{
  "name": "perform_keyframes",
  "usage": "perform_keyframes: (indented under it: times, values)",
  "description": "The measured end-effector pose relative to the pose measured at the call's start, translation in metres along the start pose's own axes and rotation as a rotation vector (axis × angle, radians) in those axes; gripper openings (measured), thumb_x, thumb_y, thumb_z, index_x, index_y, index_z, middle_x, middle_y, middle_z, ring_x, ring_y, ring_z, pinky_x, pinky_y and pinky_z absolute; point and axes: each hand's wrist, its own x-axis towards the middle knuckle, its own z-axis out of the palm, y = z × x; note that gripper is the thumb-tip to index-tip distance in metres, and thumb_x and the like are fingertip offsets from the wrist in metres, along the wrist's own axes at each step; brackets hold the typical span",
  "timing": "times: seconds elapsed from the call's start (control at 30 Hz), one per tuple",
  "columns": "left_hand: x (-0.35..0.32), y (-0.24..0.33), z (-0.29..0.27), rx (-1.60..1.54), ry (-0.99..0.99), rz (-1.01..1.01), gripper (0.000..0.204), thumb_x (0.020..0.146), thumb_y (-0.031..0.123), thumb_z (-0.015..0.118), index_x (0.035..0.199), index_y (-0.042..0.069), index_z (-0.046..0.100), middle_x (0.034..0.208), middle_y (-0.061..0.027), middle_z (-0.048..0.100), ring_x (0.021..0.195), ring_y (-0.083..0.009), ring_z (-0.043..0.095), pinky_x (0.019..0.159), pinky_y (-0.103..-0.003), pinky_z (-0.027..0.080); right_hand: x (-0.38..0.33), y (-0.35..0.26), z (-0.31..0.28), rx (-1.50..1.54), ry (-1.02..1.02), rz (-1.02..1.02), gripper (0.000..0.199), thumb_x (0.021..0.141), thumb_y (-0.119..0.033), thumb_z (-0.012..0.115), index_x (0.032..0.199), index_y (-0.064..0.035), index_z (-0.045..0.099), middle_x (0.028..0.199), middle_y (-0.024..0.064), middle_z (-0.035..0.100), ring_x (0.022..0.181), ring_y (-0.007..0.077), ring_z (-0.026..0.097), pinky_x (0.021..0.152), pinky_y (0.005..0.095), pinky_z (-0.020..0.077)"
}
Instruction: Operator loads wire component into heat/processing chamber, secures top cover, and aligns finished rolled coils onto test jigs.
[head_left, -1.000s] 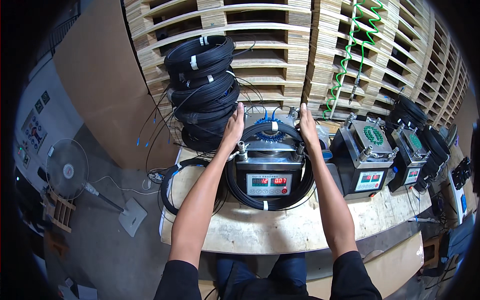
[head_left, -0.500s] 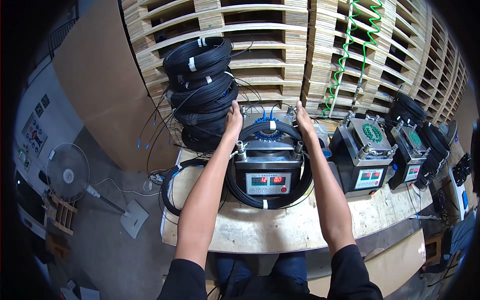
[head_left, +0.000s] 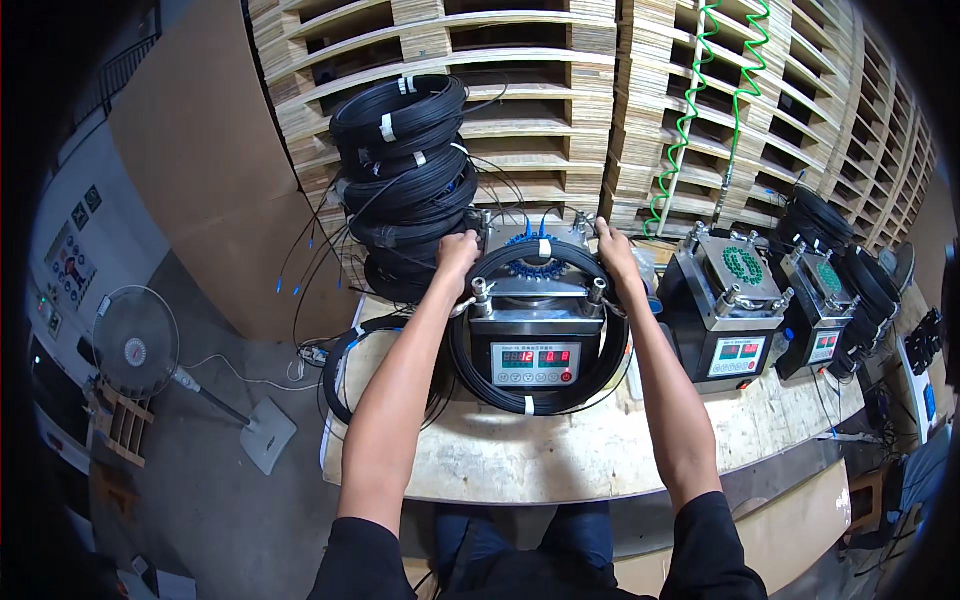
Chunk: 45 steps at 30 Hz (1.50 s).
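Observation:
A black box-shaped machine (head_left: 537, 345) with a metal top and a red digit display stands on the workbench (head_left: 590, 450) in front of me. A black cable coil (head_left: 527, 398) with white ties is looped around it. My left hand (head_left: 457, 255) grips the coil at the machine's back left. At the back right, my right hand (head_left: 615, 250) holds the same coil. A ring of blue connectors (head_left: 530, 268) lies on the machine's top between my hands.
A tall stack of black cable coils (head_left: 405, 170) rises at the back left. Two similar machines (head_left: 728, 305) (head_left: 822, 315) stand to the right, with more coils (head_left: 820, 220) beyond. Wooden pallets (head_left: 560, 90) and a green spiral hose (head_left: 690, 110) stand behind. A fan (head_left: 135, 345) is on the floor.
Both hands stay on the coil around the machine. They have shifted only slightly along its back edge.

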Motion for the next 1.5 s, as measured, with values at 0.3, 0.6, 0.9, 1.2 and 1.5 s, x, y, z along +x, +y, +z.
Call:
perform_keyframes:
  times: [0.3, 0.6, 0.9, 1.2, 1.5]
  values:
    - [-0.002, 0.030, 0.017, -0.027, -0.215, -0.054, 0.035, 0.097, 0.010, 0.055, 0.132, 0.005, 0.054, 0.088, -0.0053, 0.065, 0.070, -0.0125, 0.059, 0.059, -0.028, 0.050, 0.027, 0.013, 0.020, 0.181, -0.065, -0.046, 0.071, 0.104, -0.052, 0.037, 0.126, 0.0128, 0.053, 0.116, 0.0353, 0.062, 0.116, 0.0424, 0.060, 0.100, 0.0426, 0.0436]
    - [-0.011, 0.017, 0.017, 0.143, 0.109, 0.261, 0.062, 0.098, 0.049, 0.055, 0.131, -0.003, 0.054, 0.132, -0.0261, 0.058, 0.125, -0.0365, 0.055, 0.104, -0.040, 0.042, 0.006, -0.001, 0.020, -0.006, 0.106, -0.151, 0.059, 0.107, -0.047, 0.030, 0.122, 0.0039, 0.056, 0.117, 0.0341, 0.061, 0.112, 0.0525, 0.056, 0.095, 0.0529, 0.0442]
    - [-0.017, 0.027, 0.017, 0.135, 0.021, 0.265, 0.089, 0.096, 0.074, 0.026, 0.149, 0.003, 0.040, 0.149, -0.0265, 0.044, 0.141, -0.0394, 0.039, 0.115, -0.043, 0.030, 0.000, -0.012, 0.018, 0.197, 0.128, -0.207, 0.069, 0.107, -0.052, 0.026, 0.125, 0.0080, 0.056, 0.119, 0.0326, 0.062, 0.114, 0.0469, 0.058, 0.099, 0.0449, 0.0430]
    - [-0.003, 0.024, 0.009, 0.177, -0.076, 0.194, 0.093, 0.096, 0.076, 0.020, 0.144, 0.000, 0.046, 0.146, -0.0293, 0.045, 0.140, -0.0413, 0.039, 0.115, -0.044, 0.030, -0.007, -0.028, 0.014, 0.047, 0.113, -0.092, 0.071, 0.105, -0.058, 0.027, 0.126, 0.0035, 0.056, 0.121, 0.0321, 0.061, 0.117, 0.0513, 0.054, 0.098, 0.0513, 0.0426]
    - [-0.026, 0.035, 0.011, 0.219, 0.037, 0.289, 0.091, 0.099, 0.072, 0.020, 0.131, -0.006, 0.054, 0.133, -0.0333, 0.054, 0.132, -0.0439, 0.047, 0.111, -0.044, 0.034, -0.006, -0.027, 0.018, 0.111, 0.060, -0.172, 0.071, 0.105, -0.058, 0.027, 0.124, 0.0044, 0.058, 0.118, 0.0350, 0.060, 0.119, 0.0512, 0.053, 0.100, 0.0495, 0.0426]
